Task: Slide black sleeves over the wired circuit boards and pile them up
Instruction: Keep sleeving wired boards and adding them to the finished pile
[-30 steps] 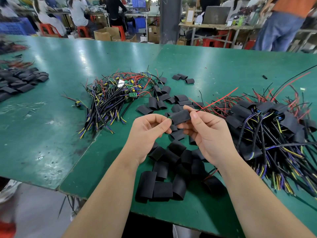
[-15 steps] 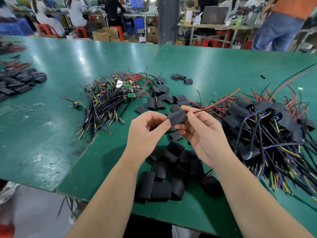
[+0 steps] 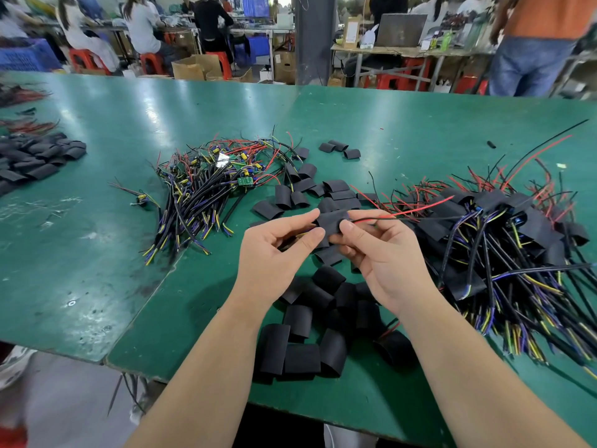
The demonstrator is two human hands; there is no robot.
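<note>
I read this as an electronics assembly workshop. A long green worktable [image 3: 97, 253] carries bulk heaps of wired circuit boards [image 3: 206, 185] and black sleeves [image 3: 300, 357]. Behind it, seated workers [image 3: 142, 27] on red stools [image 3: 84, 59] face further benches, with cardboard boxes [image 3: 189, 69], a blue crate [image 3: 26, 58] and a laptop [image 3: 400, 33] nearby.

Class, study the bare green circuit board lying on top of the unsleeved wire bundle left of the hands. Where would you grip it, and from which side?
Pinch the green circuit board across its two long edges, coming from above. It lies flat and uncovered on top of the wire bundle, so those edges look free, while its wires run into the tangle.
</note>
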